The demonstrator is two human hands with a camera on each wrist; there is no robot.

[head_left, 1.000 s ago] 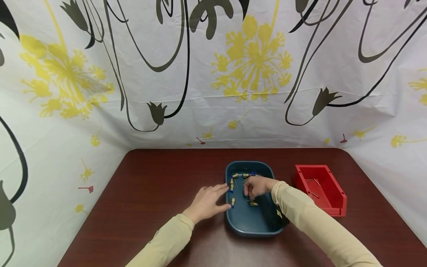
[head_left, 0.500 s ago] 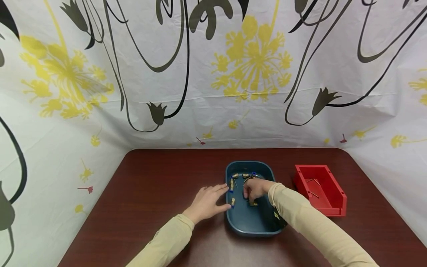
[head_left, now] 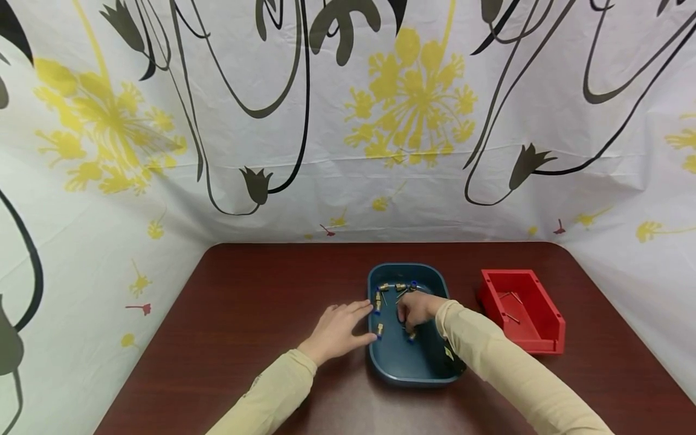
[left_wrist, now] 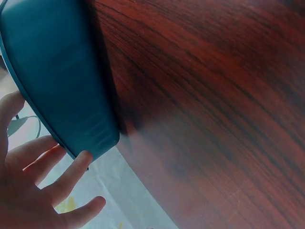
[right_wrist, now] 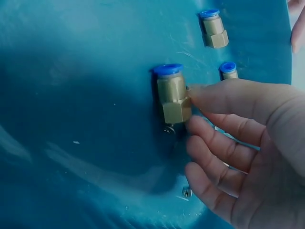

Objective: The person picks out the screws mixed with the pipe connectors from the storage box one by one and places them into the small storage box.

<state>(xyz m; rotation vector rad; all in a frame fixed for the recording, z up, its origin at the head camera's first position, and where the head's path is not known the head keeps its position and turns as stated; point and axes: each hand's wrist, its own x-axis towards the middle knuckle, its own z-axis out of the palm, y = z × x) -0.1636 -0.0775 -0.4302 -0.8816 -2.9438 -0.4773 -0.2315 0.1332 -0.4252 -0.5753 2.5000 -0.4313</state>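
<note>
A dark teal tray (head_left: 413, 377) holds several brass push-in fittings with blue collars. My left hand (head_left: 338, 331) rests on its left rim with the fingers spread; the left wrist view shows the fingertips (left_wrist: 85, 156) against the tray's outer wall. Inside the tray my right hand (head_left: 420, 308) is lowered with bent fingers. In the right wrist view its thumb and fingertips pinch the side of one brass fitting (right_wrist: 174, 98), blue collar up in that view. A small screw (right_wrist: 168, 130) lies just below this fitting. The far side of the grip is hidden.
More fittings lie along the tray's left side, such as one fitting (head_left: 379, 330) near the left thumb, and along its far end. To the right stands a red bin (head_left: 550, 302) with a few thin screws (head_left: 511, 317). A printed cloth (head_left: 304, 205) hangs behind the table (head_left: 261, 302).
My right hand has shifted slightly toward me and left, and the fitting under it has turned from lying sideways to pointing its blue collar toward me. The left hand has stayed put.
</note>
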